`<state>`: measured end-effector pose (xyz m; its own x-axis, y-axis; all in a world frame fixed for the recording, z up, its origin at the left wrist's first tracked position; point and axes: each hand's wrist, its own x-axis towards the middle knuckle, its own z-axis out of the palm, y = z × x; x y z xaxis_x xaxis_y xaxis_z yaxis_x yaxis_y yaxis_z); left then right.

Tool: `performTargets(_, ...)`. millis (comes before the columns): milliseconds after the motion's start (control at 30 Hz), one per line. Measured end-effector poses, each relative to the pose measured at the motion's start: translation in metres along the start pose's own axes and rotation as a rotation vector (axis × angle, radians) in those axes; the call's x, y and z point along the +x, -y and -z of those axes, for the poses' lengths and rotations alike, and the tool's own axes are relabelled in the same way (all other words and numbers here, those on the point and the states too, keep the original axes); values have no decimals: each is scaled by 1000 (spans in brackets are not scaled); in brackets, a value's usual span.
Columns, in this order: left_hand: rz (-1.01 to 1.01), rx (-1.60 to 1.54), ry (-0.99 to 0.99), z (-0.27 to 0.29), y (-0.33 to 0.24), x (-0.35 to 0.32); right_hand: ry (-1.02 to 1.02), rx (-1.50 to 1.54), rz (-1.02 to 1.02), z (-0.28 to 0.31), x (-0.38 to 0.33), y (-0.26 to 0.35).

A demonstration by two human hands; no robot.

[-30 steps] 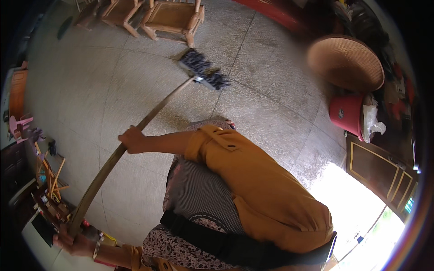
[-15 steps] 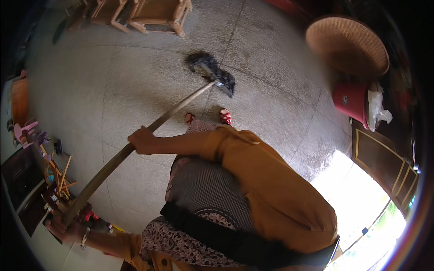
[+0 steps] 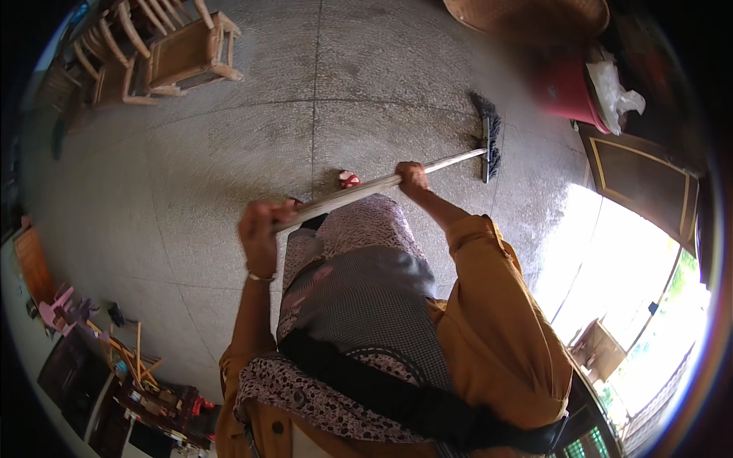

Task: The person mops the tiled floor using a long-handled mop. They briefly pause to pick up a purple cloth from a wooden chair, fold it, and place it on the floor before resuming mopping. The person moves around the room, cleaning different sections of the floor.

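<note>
A mop with a long wooden handle runs across in front of my body, from the left up to the right. Its dark, shaggy mop head lies on the floor at the right. My left hand is closed round the upper end of the handle, slightly blurred. Farther along the shaft, my right hand grips it with wrapped fingers. One foot in a red sandal shows just beyond the handle.
Wooden chairs stand at the far left. A pink bucket with a white plastic bag is at the right, below a woven basket. Bright light enters through a doorway. A pink stool sits at the left.
The mop head has swung from the middle of the floor to the right. Both hands have moved right with the handle, the left one up from the lower left. The view has shifted too.
</note>
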<state>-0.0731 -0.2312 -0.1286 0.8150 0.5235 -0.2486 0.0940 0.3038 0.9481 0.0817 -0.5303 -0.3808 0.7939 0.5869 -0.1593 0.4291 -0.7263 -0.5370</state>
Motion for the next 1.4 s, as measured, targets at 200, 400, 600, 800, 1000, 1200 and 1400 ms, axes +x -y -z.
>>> performTargets(200,34,-8,118,-29,17,-14,-46,-11,-108,8,-39,-31)
performTargets(400,9,-13,-94,74,-45,-16,-51,12,-69,-39,-14,102)
performTargets(600,-206,-59,-178,292,-134,-60,45,2,62,-157,2,309)
performTargets(800,-356,-23,-110,447,-276,-174,553,-79,277,-161,-9,585)
performTargets(1000,-638,501,-1270,437,-345,-263,563,395,744,-187,-22,711)
performTargets(1200,-772,876,-1180,497,-365,-318,727,379,874,-183,-25,734)
performTargets(1400,-677,965,-1108,448,-348,-271,601,375,742,-145,-31,663)
